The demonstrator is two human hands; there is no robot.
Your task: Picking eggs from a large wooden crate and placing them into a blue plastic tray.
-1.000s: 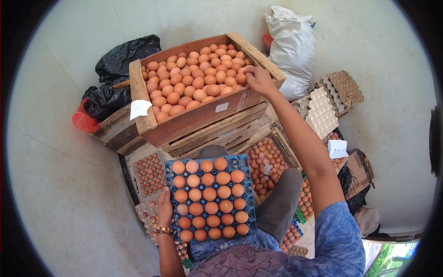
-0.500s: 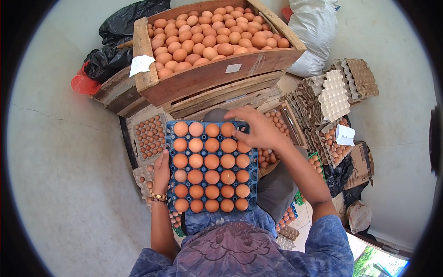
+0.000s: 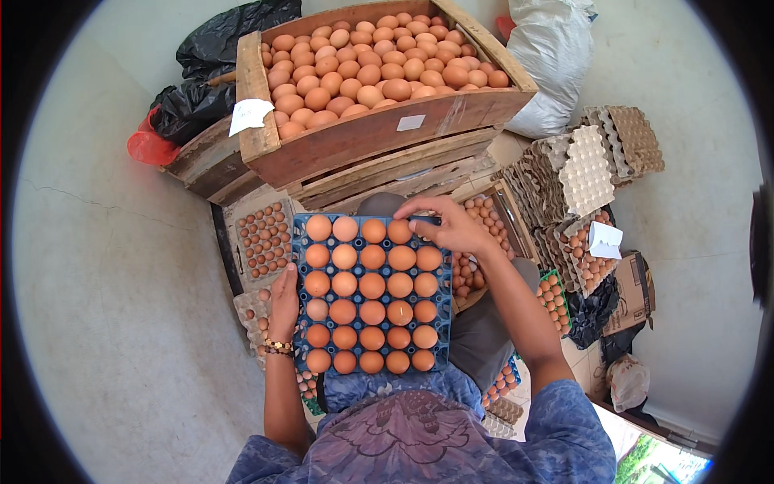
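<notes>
Blue tray (image 3: 445, 302) of eggs (image 3: 372, 284), held before the wearer's patterned shirt (image 3: 415, 436). Every visible cell bears an egg except the one at the tray's far right corner, partly covered and seemingly vacant; filling is thus judged almost complete, with that cell left. Left hand (image 3: 284, 305) at the tray's left edge, closed on it, the thumb along the side and the other fingers hidden beneath. Right hand (image 3: 453, 226) over the far right corner, wrist bent inward, thumb and fingers curved and partly spread beside the last egg of the far row; whether it grips that egg cannot be told. Right of the tray, a lower crate (image 3: 517, 216) of eggs and, farther off, stacked cartons (image 3: 584, 165). Beyond the tray, a large crate (image 3: 363, 139) well stocked with loose eggs
</notes>
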